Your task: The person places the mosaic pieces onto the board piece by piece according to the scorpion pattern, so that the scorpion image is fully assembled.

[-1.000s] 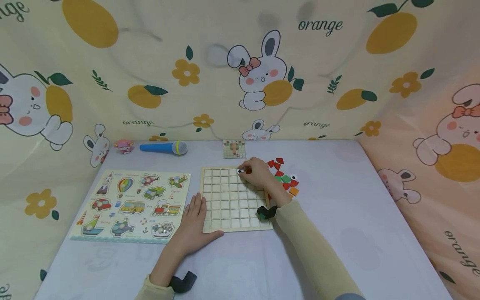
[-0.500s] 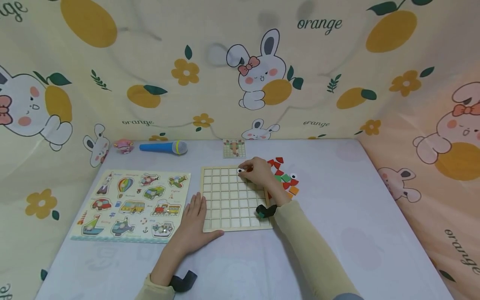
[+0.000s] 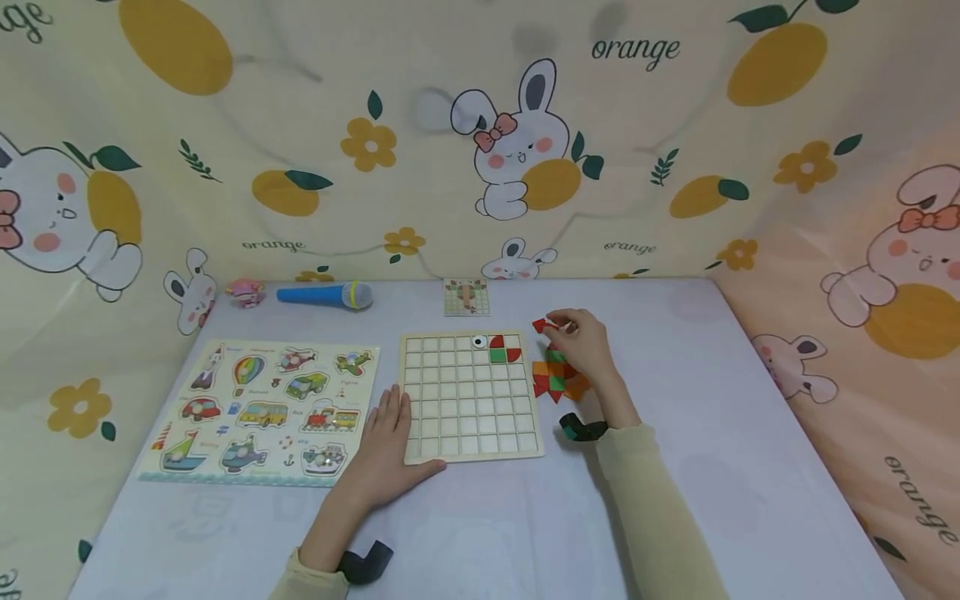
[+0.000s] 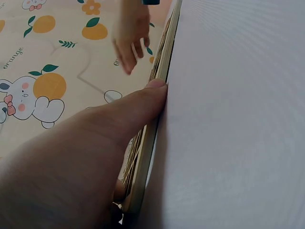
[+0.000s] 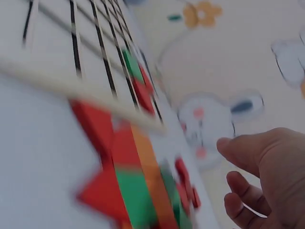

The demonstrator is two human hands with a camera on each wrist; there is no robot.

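My left hand point(image 3: 386, 454) lies flat at the lower left corner of a wooden grid board point(image 3: 457, 429), fingers along its left side. Its thumb point(image 4: 143, 102) presses the near edge in the left wrist view. In the board's top row sit a white eye tile point(image 3: 479, 342) and a red rounded tile point(image 3: 497, 342); below are a green square tile point(image 3: 498, 356) and another red tile point(image 3: 513, 355). Right of the board, my right hand point(image 3: 588, 342) hovers over a pile of loose tiles point(image 3: 555, 383). In the right wrist view its thumb and fingers are apart, nothing between them.
A vehicle picture puzzle point(image 3: 262, 408) lies left of the board. Behind stand a small pattern card point(image 3: 467, 297), a blue toy microphone point(image 3: 322, 296) and a pink figurine point(image 3: 246, 292). A printed cloth point(image 3: 420, 167) hangs at the back.
My right hand has left the eye tile on the board and moved right to the loose pile, uncovering the red and green tiles. The left hand has stayed in place.
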